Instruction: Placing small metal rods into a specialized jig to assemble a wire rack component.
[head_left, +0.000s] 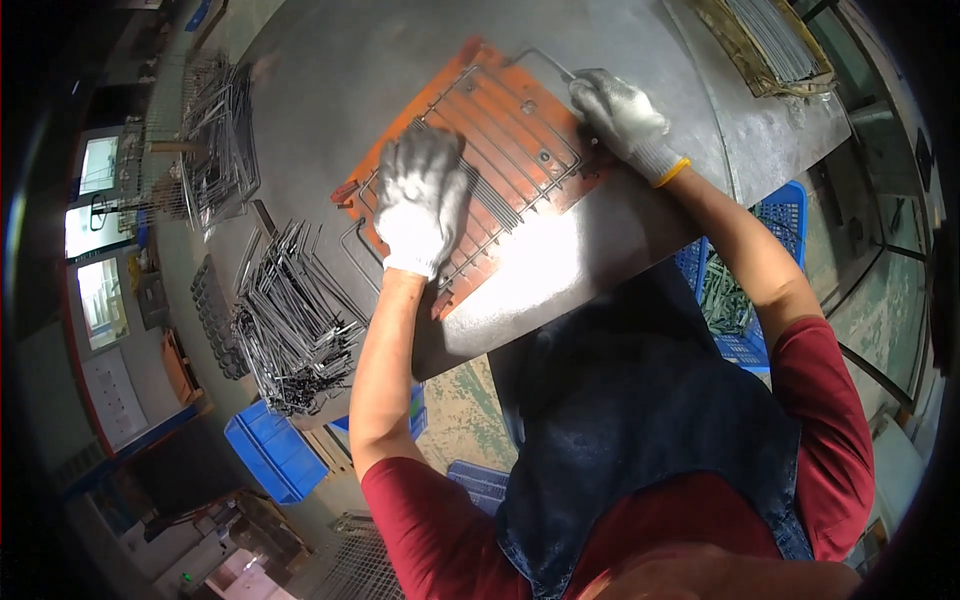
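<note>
On the orange jig plate (520,120) mid-table: wire rack (490,160) seated flat, outer frame and a run of parallel cross wires already in place, ends lining up with the plate edges. Left hand (422,200), white knit glove, spread flat and pressing down on the near-left part of the rack. Right hand (620,112), same glove with yellow cuff, curled over the far-right corner, fingers closed on the frame wire there; exact pinch hidden under the glove. Looks mid-assembly or seating/check stage, judging by layout: rack full of wires, nothing loose on the plate, one bent wire loop (352,245) sticking out past the left edge of the jig. Grey steel table (330,70) under it all. Left of the jig: big heap of loose wire pieces (290,325), still plenty of stock. Further left: stack of finished-looking racks (215,135). Top right: tray of straight rods (775,40). Below table edge: blue crates (270,450), one at right holding wire parts (745,300).
</note>
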